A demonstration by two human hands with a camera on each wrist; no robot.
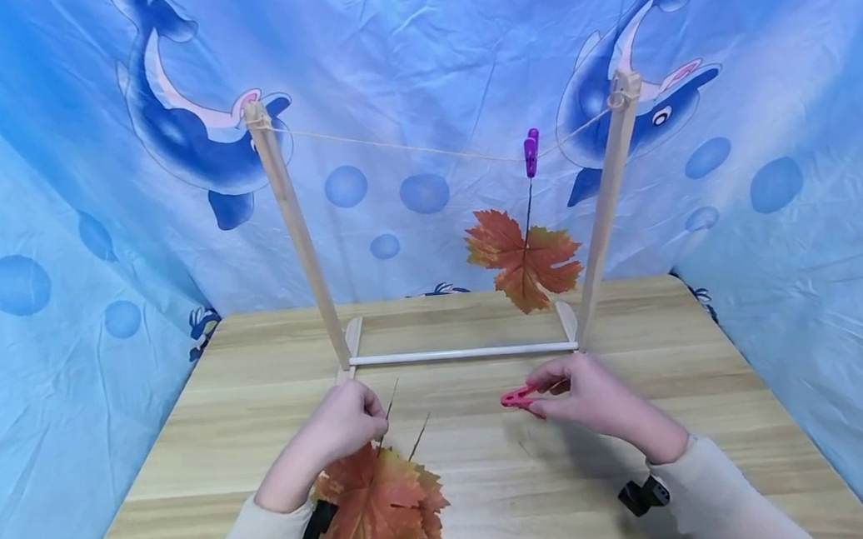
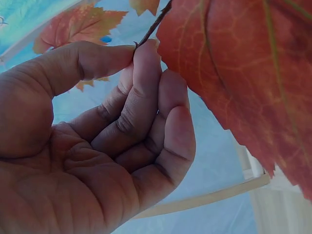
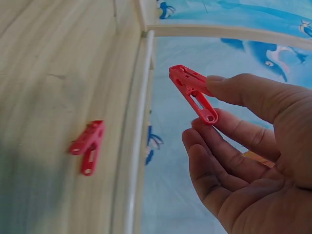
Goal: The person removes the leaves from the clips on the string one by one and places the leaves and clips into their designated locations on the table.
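My left hand (image 1: 344, 422) pinches the dark stem of an orange-red artificial leaf (image 1: 369, 512) between thumb and index finger. The leaf hangs below those fingers, overlapping a second leaf (image 1: 431, 503) whose thin stem points up. On the right, my right hand (image 1: 594, 400) holds a pink-red clothespin (image 3: 192, 95) by its handle ends, thumb on one side and fingers on the other. Another red clothespin (image 3: 90, 146) lies on the table in the right wrist view. Ahead, a purple clothespin (image 1: 532, 154) fastens a leaf (image 1: 524, 259) by its stem to a string (image 1: 400, 147).
The string spans two wooden posts, the left post (image 1: 295, 229) and the right post (image 1: 607, 207). A white rod (image 1: 463, 353) joins their feet on the wood-grain table (image 1: 189, 453). Blue cloth (image 1: 401, 54) with printed dolphins surrounds the back and sides.
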